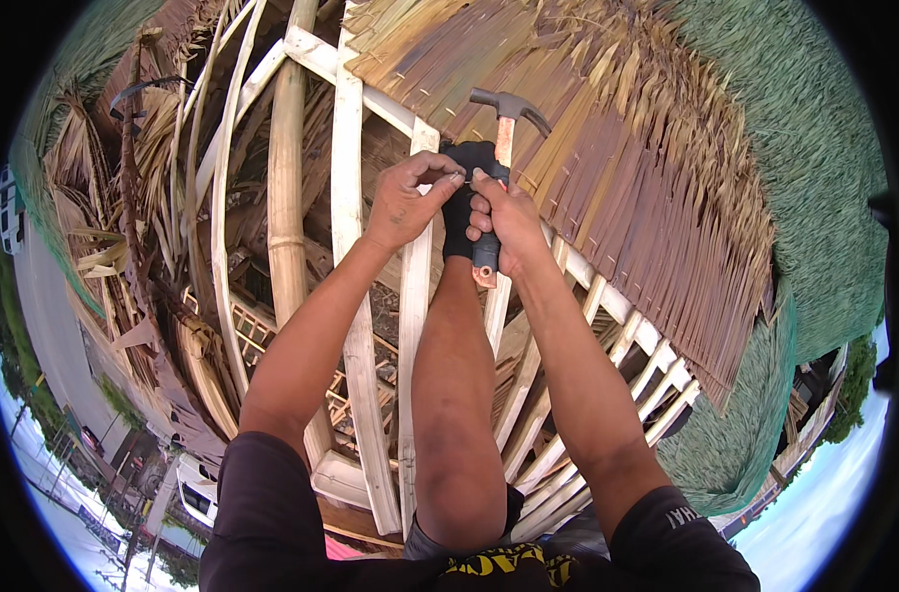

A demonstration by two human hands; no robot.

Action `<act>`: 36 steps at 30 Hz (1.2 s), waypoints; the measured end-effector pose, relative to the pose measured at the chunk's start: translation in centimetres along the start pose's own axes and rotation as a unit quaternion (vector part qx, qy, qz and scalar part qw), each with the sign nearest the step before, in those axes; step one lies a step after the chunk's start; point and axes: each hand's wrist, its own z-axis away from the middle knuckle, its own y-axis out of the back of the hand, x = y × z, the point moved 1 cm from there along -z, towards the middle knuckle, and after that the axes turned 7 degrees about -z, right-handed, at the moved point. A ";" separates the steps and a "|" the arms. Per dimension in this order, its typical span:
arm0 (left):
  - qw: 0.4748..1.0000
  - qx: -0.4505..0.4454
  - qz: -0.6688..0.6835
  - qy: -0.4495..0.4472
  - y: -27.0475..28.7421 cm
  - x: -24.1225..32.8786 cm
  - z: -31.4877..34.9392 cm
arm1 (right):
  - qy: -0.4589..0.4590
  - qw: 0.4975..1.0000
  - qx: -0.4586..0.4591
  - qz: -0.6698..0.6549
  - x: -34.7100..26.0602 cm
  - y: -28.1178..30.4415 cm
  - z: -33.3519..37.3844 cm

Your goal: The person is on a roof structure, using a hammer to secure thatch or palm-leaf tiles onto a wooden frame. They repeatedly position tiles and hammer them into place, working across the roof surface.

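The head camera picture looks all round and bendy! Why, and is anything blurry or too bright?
In the head view, the wide fisheye lens bends the long pale strip and leaves black corners; in the head view, the hammer looks fairly sharp; in the head view, the sky is bright and pale.

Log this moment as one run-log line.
left grip: thumb and finger pinched, contents unclear | right grip: holding hammer by handle | nearby: pale wooden slats, thatch
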 end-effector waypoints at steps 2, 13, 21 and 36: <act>0.993 0.032 -0.092 0.071 0.5 -0.5 -2.5 | 0.063 0.989 0.064 0.115 -0.8 0.3 -0.1; 0.915 0.003 -0.379 -0.139 1.4 -7.7 -10.0 | 0.355 0.818 0.046 0.450 -0.9 0.4 1.0; 0.894 -0.008 -0.420 -0.154 1.7 -7.5 -10.4 | 0.329 0.767 0.070 0.546 0.1 0.6 -1.4; 0.932 -0.062 -0.353 -0.058 2.7 -7.7 -11.2 | 0.390 0.840 0.087 0.366 -1.0 -2.2 2.6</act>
